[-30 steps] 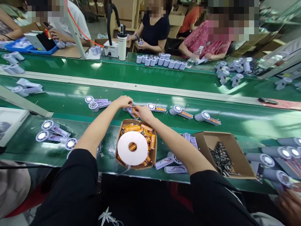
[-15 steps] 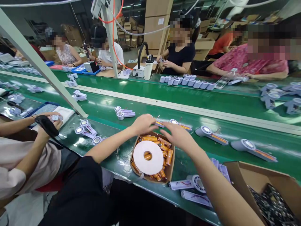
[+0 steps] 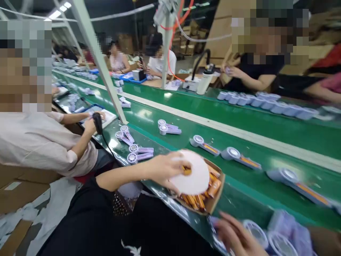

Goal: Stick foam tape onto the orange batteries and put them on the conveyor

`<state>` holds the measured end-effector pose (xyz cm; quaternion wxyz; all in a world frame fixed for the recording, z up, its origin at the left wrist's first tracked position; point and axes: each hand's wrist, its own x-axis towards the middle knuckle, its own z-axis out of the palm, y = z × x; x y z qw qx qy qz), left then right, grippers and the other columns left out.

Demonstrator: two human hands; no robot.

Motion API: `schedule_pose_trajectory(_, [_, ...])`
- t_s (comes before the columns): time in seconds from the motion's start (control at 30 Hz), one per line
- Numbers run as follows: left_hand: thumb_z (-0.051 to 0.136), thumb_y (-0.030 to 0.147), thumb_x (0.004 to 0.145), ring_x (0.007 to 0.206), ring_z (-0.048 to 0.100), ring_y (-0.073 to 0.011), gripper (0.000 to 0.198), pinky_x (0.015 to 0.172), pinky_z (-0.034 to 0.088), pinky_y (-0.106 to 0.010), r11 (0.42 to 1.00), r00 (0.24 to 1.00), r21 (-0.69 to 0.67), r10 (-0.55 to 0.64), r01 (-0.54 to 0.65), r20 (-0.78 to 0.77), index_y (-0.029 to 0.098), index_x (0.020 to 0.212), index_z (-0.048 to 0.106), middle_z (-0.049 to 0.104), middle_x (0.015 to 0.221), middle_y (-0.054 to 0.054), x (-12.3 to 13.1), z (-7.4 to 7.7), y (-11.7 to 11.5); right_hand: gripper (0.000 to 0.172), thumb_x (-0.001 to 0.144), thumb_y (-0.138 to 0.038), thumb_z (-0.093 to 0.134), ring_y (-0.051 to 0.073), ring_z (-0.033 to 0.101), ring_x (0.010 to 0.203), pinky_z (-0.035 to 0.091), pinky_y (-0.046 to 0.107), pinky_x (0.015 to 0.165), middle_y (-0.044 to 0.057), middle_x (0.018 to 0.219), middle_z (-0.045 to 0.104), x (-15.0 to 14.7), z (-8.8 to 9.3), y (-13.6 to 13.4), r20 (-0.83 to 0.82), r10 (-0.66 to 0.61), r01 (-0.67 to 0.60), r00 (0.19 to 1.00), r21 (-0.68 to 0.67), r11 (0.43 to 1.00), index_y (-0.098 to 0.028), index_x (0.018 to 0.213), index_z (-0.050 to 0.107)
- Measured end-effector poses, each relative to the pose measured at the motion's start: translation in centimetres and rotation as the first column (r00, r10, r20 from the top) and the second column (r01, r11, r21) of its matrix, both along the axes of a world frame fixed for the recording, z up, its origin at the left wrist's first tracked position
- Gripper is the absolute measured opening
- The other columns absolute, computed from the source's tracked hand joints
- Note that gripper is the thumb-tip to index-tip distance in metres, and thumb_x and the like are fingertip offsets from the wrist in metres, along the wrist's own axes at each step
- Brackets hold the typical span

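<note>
My left hand [image 3: 170, 170] grips the rim and centre hole of a flat white roll [image 3: 195, 174], perhaps tape. The roll is tilted over a small cardboard box [image 3: 220, 193] of orange cylindrical batteries [image 3: 213, 186]. At the lower right, my right hand [image 3: 237, 234] is smeared by motion. Its fingertips are beside a pale lavender piece [image 3: 213, 222] at the bench edge; whether they hold it is unclear. Lavender handheld-fan parts [image 3: 257, 233] lie just beyond that hand.
Fan housings with orange batteries in their handles [image 3: 237, 158] lie in a row on the green conveyor [image 3: 149, 113]. More fan parts [image 3: 137, 153] rest on the bench to the left. A co-worker [image 3: 77, 142] sits close on the left. A slanted metal post [image 3: 101, 64] rises beyond.
The view has swung left. My left hand has come back from the conveyor and taken hold of the white roll. My right hand has dropped from the conveyor to the fan parts near the bench edge.
</note>
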<state>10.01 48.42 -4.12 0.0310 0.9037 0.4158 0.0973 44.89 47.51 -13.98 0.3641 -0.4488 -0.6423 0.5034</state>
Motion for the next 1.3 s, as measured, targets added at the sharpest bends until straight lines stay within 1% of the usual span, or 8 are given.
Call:
schedule_pose_trajectory(0.17, [0.079, 0.085, 0.083, 0.166, 0.023, -0.0488, 0.096, 0.139, 0.028, -0.071, 0.959, 0.92, 0.009, 0.27, -0.285, 0.284, 0.025, 0.157, 0.063, 0.044, 0.168, -0.02, -1.7, -2.5, -3.1, 0.036, 0.087, -0.056, 0.085, 0.012, 0.056, 0.046, 0.05, 0.025, 0.05, 0.0, 0.059, 0.07, -9.5, 4.0, -2.7, -0.173, 0.374, -0.407, 0.911, -0.234, 0.883, -0.02, 0.088, 0.082])
schedule_pose_trajectory(0.3, [0.066, 0.048, 0.103, 0.174, 0.011, -0.0492, 0.08, 0.136, 0.037, -0.071, 0.938, 0.868, -0.01, 0.324, -0.346, 0.375, 0.034, 0.174, 0.033, 0.007, 0.184, -0.016, -4.9, -4.7, -5.2, 0.059, 0.101, -0.07, 0.066, 0.01, 0.049, 0.044, 0.04, 0.023, 0.051, -0.003, 0.05, 0.058, -10.8, 2.9, -2.4, -0.214, 0.482, -0.509, 0.85, -0.097, 0.855, -0.017, 0.079, 0.08])
schedule_pose_trajectory(0.47, [0.075, 0.018, 0.09, 0.17, 0.026, -0.0493, 0.08, 0.134, 0.046, -0.065, 0.808, 0.801, 0.193, 0.46, -0.557, 0.384, 0.033, 0.163, 0.047, 0.017, 0.179, -0.017, -6.7, -4.7, -6.5, 0.046, 0.105, -0.064, 0.068, 0.016, 0.068, 0.064, 0.045, 0.025, 0.063, 0.001, 0.068, 0.076, -11.1, 4.2, 0.0, 0.365, 0.756, -0.818, 0.544, 0.03, 0.574, -0.023, 0.1, 0.088])
schedule_pose_trajectory(0.63, [0.076, 0.018, 0.091, 0.162, 0.034, -0.0485, 0.067, 0.132, 0.042, -0.073, 0.75, 0.825, 0.36, 0.442, -0.555, 0.351, 0.03, 0.153, 0.057, 0.045, 0.16, -0.019, -5.8, -3.9, -4.5, 0.045, 0.11, -0.03, 0.065, 0.033, 0.071, 0.13, 0.052, 0.043, 0.111, 0.022, 0.14, 0.078, -13.7, 7.6, 11.4, 0.759, 0.11, -0.512, 0.642, 0.317, 0.798, -0.014, 0.151, 0.07])
schedule_pose_trajectory(0.77, [0.07, 0.012, 0.09, 0.156, 0.036, -0.0464, 0.057, 0.121, 0.052, -0.064, 0.819, 0.881, 0.339, 0.385, -0.463, 0.276, 0.019, 0.147, 0.064, 0.055, 0.155, -0.021, -4.1, -4.2, -3.0, 0.031, 0.101, -0.023, 0.075, 0.035, 0.074, 0.128, 0.053, 0.046, 0.114, 0.019, 0.129, 0.083, -14.3, 7.7, 17.5, 0.784, 0.124, -0.473, 0.609, 0.233, 0.85, -0.015, 0.13, 0.083])
schedule_pose_trajectory(0.9, [0.072, 0.018, 0.09, 0.141, 0.046, -0.0426, 0.046, 0.12, 0.047, -0.062, 0.857, 0.913, 0.331, 0.328, -0.395, 0.241, 0.015, 0.135, 0.073, 0.067, 0.146, -0.019, -3.2, -4.1, -3.2, 0.043, 0.1, -0.028, 0.075, 0.025, 0.079, 0.121, 0.061, 0.042, 0.112, 0.009, 0.132, 0.084, -12.4, 6.8, 15.5, 0.104, 0.077, -0.113, 0.992, 0.403, 0.908, -0.023, 0.143, 0.076])
schedule_pose_trajectory(1.17, [0.087, 0.03, 0.08, 0.117, 0.052, -0.0358, 0.059, 0.106, 0.046, -0.05, 0.952, 0.96, 0.202, 0.186, -0.229, 0.209, 0.021, 0.138, 0.077, 0.076, 0.129, -0.014, -1.9, -2.8, -4.6, 0.037, 0.096, -0.011, 0.072, 0.023, 0.081, 0.126, 0.066, 0.046, 0.115, -0.001, 0.128, 0.086, -9.0, 7.4, 9.4, -0.22, 0.189, 0.031, 0.957, 0.726, 0.687, -0.037, 0.118, 0.086])
schedule_pose_trajectory(1.3, [0.085, 0.032, 0.084, 0.111, 0.057, -0.0322, 0.058, 0.103, 0.044, -0.048, 0.954, 0.971, 0.238, 0.135, -0.18, 0.195, 0.022, 0.14, 0.076, 0.077, 0.129, -0.013, -1.3, -1.7, -4.6, 0.036, 0.096, -0.017, 0.07, 0.027, 0.075, 0.139, 0.058, 0.052, 0.125, 0.002, 0.138, 0.083, -8.4, 4.8, 7.9, -0.195, 0.297, -0.109, 0.935, 0.638, 0.762, -0.034, 0.123, 0.085])
